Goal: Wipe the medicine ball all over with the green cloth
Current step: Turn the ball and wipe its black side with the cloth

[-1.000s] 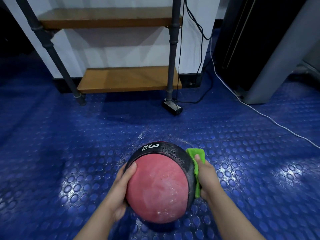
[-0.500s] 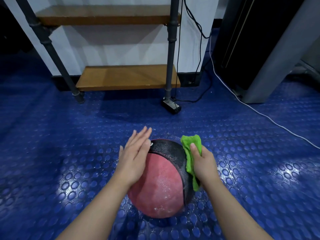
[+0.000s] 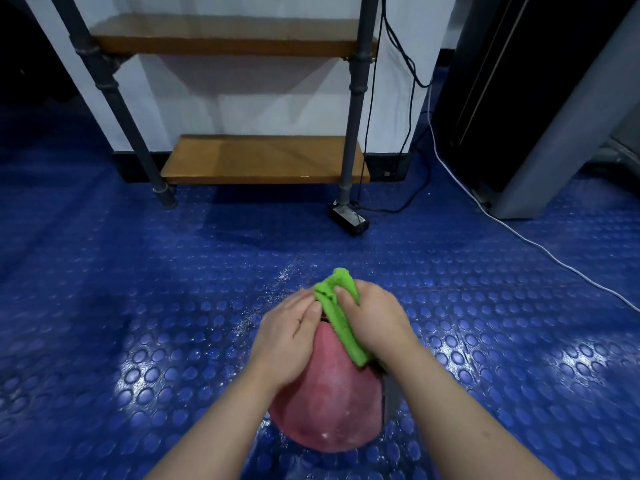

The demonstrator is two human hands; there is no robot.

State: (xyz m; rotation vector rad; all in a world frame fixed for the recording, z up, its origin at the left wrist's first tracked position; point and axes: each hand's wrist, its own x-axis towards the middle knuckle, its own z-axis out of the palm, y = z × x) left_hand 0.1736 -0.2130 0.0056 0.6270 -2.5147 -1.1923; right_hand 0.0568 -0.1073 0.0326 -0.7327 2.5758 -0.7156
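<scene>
Blue studded rubber floor [image 3: 138,306] carries the red rubber medicine ball [image 3: 325,407], dark band on its 3 o'clock side. It sits low in view at 6 o'clock.

Left hand [image 3: 285,337] lies on the ball's 10–11 o'clock shoulder. Fingers are near-straight and flat on the skin, tips touching the cloth edge. Can't tell if they nip it.

Green terry cloth [image 3: 337,317] is roped into a strip over the crown at 12 o'clock, one end poking up and the other trailing toward 3.

Right hand [image 3: 375,322] sits at 1–2 o'clock, thumb and fingers curled round the strip, clamping it to the ball.

Step, as I read it: wiping the crown. To do it well:
- Spread the cloth flat under the palm; a roped strip cleans only a thin line.
- Brace with the left hand, then roll the ball in steps so each band comes up to 12.
- The near face at 6 shows white specks, and the underside is unseen and likely undone.
- The floor at 12 o'clock beyond the ball is speckled white, so rolling there may re-soil it.
</scene>
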